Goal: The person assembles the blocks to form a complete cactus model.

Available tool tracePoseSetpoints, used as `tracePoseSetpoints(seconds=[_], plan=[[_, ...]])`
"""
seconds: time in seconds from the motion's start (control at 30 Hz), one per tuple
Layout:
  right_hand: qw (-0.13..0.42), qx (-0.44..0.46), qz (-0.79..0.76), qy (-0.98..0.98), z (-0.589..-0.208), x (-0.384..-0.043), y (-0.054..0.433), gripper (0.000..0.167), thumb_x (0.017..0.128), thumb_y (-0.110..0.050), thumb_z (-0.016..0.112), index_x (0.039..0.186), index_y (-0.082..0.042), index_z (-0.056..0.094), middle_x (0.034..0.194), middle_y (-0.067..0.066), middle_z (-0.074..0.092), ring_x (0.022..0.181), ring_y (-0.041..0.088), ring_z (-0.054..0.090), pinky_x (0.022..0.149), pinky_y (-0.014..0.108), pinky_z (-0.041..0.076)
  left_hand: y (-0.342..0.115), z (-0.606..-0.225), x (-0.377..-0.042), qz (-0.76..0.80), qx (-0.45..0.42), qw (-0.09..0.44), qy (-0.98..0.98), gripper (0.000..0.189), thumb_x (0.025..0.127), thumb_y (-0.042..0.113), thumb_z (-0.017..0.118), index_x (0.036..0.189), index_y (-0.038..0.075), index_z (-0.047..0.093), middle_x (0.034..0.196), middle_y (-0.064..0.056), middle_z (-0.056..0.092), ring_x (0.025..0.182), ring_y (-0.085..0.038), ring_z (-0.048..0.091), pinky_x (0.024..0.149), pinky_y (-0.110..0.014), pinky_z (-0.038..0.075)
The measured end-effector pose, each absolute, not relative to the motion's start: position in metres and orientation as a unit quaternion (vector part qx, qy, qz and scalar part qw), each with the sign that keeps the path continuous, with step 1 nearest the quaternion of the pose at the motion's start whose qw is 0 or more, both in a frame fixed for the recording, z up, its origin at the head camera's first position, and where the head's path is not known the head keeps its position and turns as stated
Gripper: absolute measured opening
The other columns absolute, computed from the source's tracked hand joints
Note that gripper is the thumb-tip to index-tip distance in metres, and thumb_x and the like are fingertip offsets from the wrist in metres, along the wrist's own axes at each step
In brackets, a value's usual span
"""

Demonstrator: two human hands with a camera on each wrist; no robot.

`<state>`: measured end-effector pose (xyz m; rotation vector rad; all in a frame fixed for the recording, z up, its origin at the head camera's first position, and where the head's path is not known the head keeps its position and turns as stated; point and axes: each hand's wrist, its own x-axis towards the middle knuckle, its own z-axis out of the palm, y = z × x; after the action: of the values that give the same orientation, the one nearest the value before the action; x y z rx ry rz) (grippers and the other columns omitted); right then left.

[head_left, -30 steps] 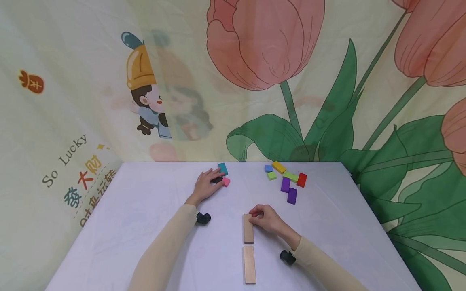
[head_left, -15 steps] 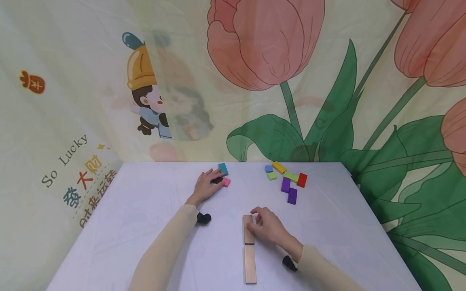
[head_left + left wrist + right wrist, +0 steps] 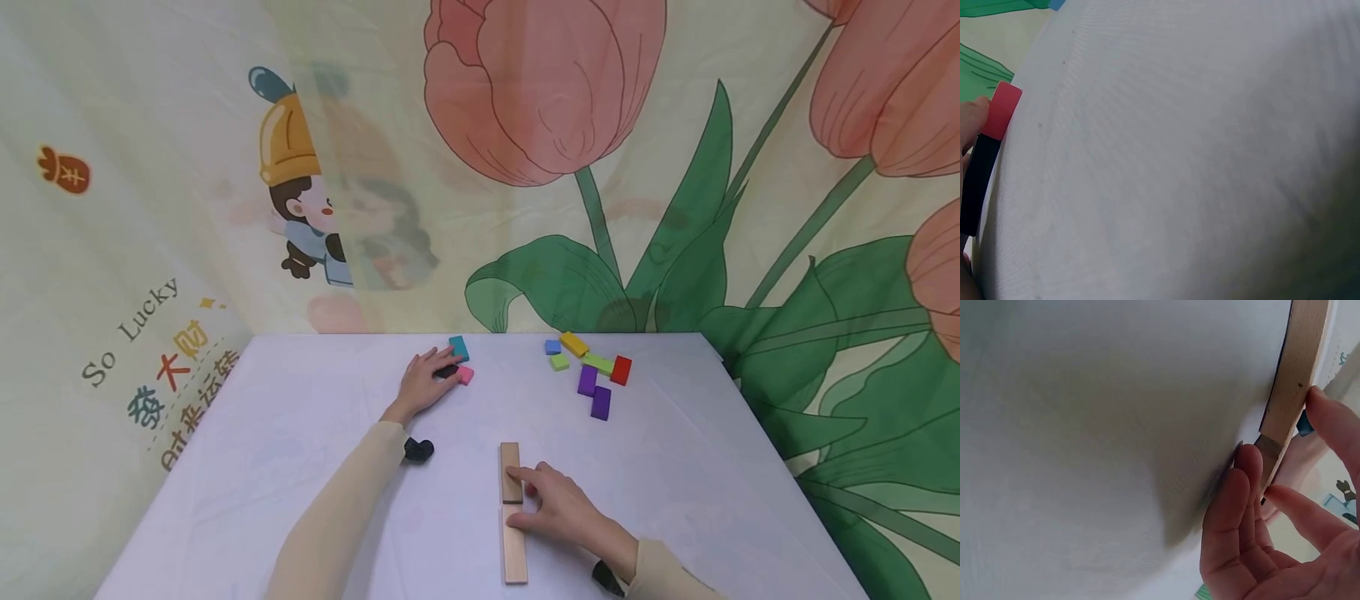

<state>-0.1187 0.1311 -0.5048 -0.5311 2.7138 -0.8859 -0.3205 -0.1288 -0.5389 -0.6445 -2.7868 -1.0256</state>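
Two plain wooden blocks lie end to end on the white table, a far one and a near one. My right hand reaches over them from the right. Its thumb touches the near block while the index finger rests on the far one; the other fingers are bent loosely beside them. Farther back, my left hand rests with fingers extended over a black block, partly hidden by it. A teal block sits at its fingertips and a pink block by its thumb. The left wrist view shows the pink and black blocks end to end.
At the back right lie several coloured blocks: blue, yellow, green, red and purple. A printed cloth with tulips hangs behind the table's back edge.
My right hand has moved from the top of the far wooden block toward me, down to where the two wooden blocks meet. The left hand has stayed in place.
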Motion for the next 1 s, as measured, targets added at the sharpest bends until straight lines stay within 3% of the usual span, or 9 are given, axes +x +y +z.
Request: tracePoseSetpoints(seconds=[0.47, 0.77, 1.0], plan=[[0.095, -0.180, -0.339, 0.919, -0.507, -0.118, 0.129, 0.055, 0.080, -0.033, 0.082, 0.124, -0.004, 0.068, 0.083, -0.004, 0.051, 0.065, 0.006, 0.044, 0.054, 0.021, 0.038, -0.129, -0.542, -0.322, -0.338, -0.210, 0.050, -0.916, 0.044, 0.094, 0.031, 0.064, 0.135, 0.014, 0.062, 0.151, -0.007, 0.045, 0.143, -0.038, 0.031, 0.116, -0.061, 0.010], [0.035, -0.145, -0.307, 0.940, -0.507, -0.115, 0.110, 0.040, 0.079, -0.029, 0.082, 0.106, -0.001, 0.073, 0.080, -0.002, 0.049, 0.061, 0.007, 0.042, 0.051, 0.021, 0.037, -0.130, -0.540, -0.320, -0.342, -0.209, 0.055, -0.915, 0.044, 0.094, 0.029, 0.066, 0.134, 0.014, 0.063, 0.151, -0.007, 0.046, 0.143, -0.038, 0.032, 0.116, -0.061, 0.010], [0.007, -0.129, -0.293, 0.947, -0.506, -0.113, 0.101, 0.031, 0.079, -0.025, 0.082, 0.094, -0.001, 0.069, 0.081, 0.001, 0.047, 0.058, 0.008, 0.043, 0.048, 0.020, 0.038, -0.129, -0.540, -0.320, -0.342, -0.208, 0.058, -0.915, 0.043, 0.094, 0.029, 0.065, 0.134, 0.014, 0.063, 0.150, -0.007, 0.046, 0.143, -0.039, 0.032, 0.116, -0.062, 0.011]])
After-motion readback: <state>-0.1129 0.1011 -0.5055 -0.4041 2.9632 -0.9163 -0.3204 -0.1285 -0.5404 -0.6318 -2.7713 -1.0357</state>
